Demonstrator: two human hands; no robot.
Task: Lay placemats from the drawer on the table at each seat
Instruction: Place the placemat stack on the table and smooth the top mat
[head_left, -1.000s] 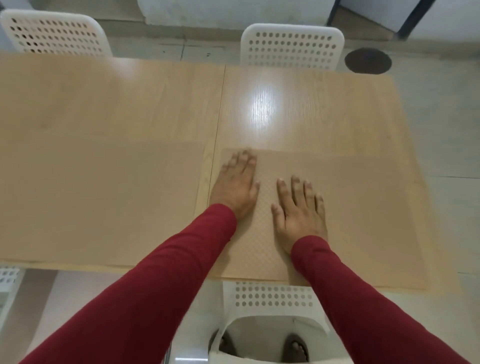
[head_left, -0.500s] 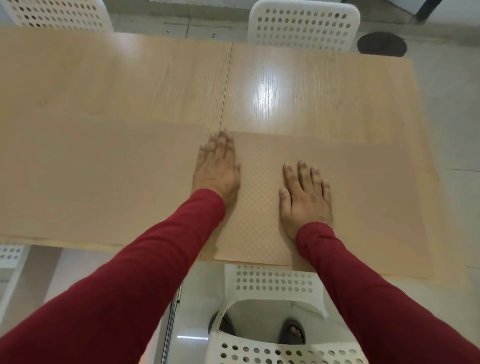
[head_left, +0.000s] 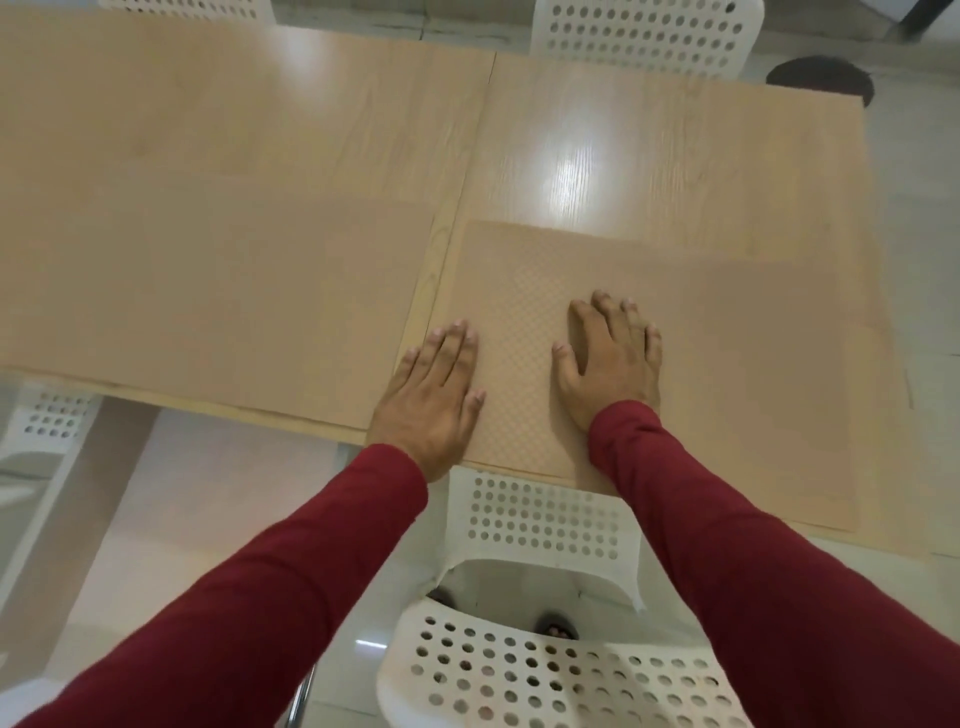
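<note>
A tan, finely chequered placemat (head_left: 727, 374) lies flat on the right half of the wooden table (head_left: 597, 130), reaching the near edge. My right hand (head_left: 610, 358) rests palm down on its left part, fingers spread. My left hand (head_left: 434, 395) lies flat on the mat's left edge, partly over the bare table strip. A second tan placemat (head_left: 218, 291) covers the near left half of the table. Both hands hold nothing. No drawer is in view.
White perforated chairs stand around the table: one (head_left: 540, 525) right below my arms, one (head_left: 644, 36) at the far side, another (head_left: 41, 431) at the near left. A dark round patch (head_left: 818, 83) marks the floor at the far right.
My left hand has slid back along the mat's left edge toward the near table edge. The right hand stayed on the mat. The view has dropped lower.
</note>
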